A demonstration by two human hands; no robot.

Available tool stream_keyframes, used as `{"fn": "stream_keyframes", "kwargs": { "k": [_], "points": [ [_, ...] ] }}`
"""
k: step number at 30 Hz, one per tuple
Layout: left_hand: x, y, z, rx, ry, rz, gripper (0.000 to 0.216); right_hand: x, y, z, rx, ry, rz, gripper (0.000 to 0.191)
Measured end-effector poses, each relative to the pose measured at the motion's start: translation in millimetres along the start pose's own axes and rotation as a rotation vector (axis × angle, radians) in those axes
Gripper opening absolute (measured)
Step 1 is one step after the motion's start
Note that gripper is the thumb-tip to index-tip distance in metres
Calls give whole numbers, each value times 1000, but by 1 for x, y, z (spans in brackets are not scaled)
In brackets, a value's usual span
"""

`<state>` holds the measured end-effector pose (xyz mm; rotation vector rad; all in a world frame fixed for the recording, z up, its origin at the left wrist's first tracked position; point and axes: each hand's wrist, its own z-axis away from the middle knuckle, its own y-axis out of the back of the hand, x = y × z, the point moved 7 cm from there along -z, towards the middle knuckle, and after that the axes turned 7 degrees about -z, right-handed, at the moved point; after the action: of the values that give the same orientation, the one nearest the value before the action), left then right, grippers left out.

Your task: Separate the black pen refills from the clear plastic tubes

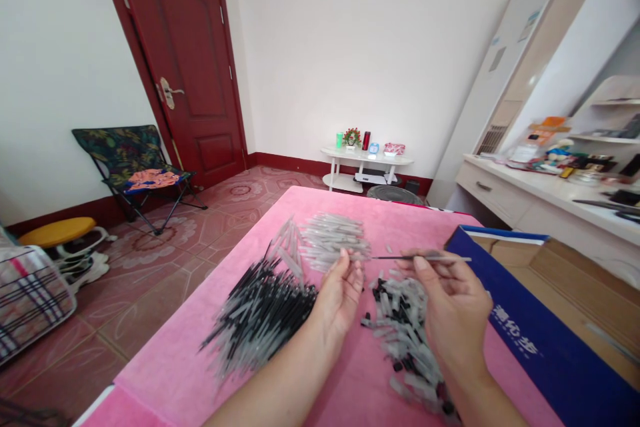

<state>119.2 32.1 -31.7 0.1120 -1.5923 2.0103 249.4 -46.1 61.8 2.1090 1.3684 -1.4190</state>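
My right hand (443, 293) pinches a thin pen refill (387, 257), dark toward its left end and pale where it sticks out past the fingers on the right. Level with its tip, my left hand (343, 287) has thumb and fingers closed on a clear pen barrel (361, 256), mostly hidden and blurred. Below my left hand spreads a pile of black-and-clear refills (260, 317). Clear barrels (333, 233) lie in a bundle beyond that hand. Under my right hand is a heap of translucent caps (407, 333) mixed with small black pieces.
A pink cloth (170, 363) covers the table. On the right stands an open cardboard box (530, 320) with a blue side. A white counter (545, 193) holds assorted items. Farther back are a folding chair (133, 153), a red door (185, 60) and a low white stand (367, 157).
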Motion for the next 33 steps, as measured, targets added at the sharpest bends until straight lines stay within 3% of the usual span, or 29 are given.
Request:
{"fn": "stream_keyframes", "kwargs": {
  "k": [13, 22, 28, 33],
  "points": [
    [-13, -1, 6, 37, 60, 130, 6, -14, -3, 3, -84, 102, 180, 15],
    [-22, 0, 12, 15, 105, 36, 14, -15, -7, 3, -151, 151, 241, 11],
    [-26, -1, 15, 18, 112, 11, 15, -11, -15, 4, -258, 150, 338, 10],
    [-21, -5, 13, 0, 91, 46, 9, 15, -24, 2, -439, 35, 449, 19]
  ]
}}
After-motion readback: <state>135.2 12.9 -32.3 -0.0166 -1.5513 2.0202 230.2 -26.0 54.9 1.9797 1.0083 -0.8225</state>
